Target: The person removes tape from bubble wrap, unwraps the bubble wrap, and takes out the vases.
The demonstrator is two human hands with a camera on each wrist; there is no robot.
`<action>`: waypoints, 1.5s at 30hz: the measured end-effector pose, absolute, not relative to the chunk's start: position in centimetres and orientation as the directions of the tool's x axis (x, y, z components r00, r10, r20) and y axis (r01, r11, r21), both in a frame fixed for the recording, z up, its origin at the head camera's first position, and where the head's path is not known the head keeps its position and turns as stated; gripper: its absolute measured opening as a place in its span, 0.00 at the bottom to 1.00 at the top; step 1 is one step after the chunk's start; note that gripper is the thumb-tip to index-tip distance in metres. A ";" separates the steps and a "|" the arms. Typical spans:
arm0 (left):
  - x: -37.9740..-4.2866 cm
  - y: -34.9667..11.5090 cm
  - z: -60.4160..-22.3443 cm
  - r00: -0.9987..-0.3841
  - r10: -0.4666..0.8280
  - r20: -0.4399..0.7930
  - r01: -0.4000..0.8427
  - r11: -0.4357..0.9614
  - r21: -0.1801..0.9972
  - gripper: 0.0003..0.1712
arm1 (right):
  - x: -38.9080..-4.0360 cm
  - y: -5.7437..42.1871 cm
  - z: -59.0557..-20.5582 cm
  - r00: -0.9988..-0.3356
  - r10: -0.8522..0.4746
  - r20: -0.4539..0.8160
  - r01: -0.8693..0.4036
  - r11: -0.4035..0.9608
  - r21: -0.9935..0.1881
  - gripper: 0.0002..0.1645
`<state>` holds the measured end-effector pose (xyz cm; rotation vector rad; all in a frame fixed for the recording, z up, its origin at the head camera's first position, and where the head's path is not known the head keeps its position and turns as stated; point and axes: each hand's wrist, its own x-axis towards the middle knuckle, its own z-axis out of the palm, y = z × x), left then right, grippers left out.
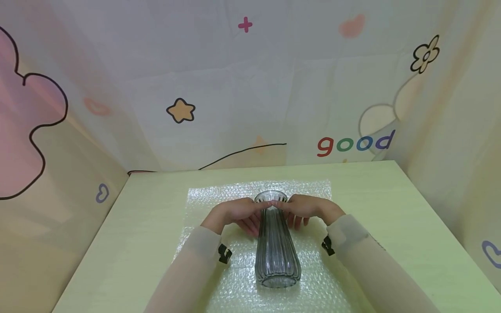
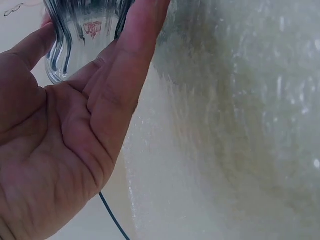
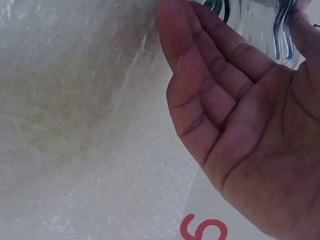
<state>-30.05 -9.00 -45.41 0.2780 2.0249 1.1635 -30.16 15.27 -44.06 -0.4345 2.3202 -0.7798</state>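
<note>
A clear ribbed glass vase (image 1: 277,252) lies lengthwise over a sheet of bubble wrap (image 1: 231,278), mouth toward the back and base toward me. My left hand (image 1: 240,211) grips the neck from the left, thumb on top and fingers low at the side. From the other side my right hand (image 1: 305,206) grips the same neck, and the two thumb tips meet over it. Both wrist views show the vase's wavy mouth (image 2: 90,30) between thumb and fingers. Whether the neck touches the wrap is hidden.
The bubble wrap covers the middle of a pale green table (image 1: 129,234). Behind the table stands a printed cloth backdrop (image 1: 235,87), with more printed cloth along the left and right sides.
</note>
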 end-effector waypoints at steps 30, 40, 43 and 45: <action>-29.4 -8.7 -45.8 -0.715 0.523 -0.464 -0.154 0.530 0.834 0.45 | -29.4 15.2 -44.8 -0.715 -0.483 -0.506 0.158 0.593 -0.789 0.40; -29.3 -8.6 -45.9 -0.736 0.505 -0.450 -0.152 0.525 0.837 0.45 | -29.7 15.2 -45.2 -0.716 -0.490 -0.497 0.164 0.574 -0.802 0.40; -29.3 -8.6 -45.8 -0.744 0.499 -0.444 -0.151 0.522 0.839 0.45 | -29.7 15.3 -45.1 -0.718 -0.492 -0.492 0.160 0.572 -0.805 0.41; -29.2 -8.6 -45.6 -0.753 0.494 -0.434 -0.141 0.524 0.840 0.45 | -29.7 15.3 -44.9 -0.724 -0.491 -0.484 0.151 0.573 -0.806 0.41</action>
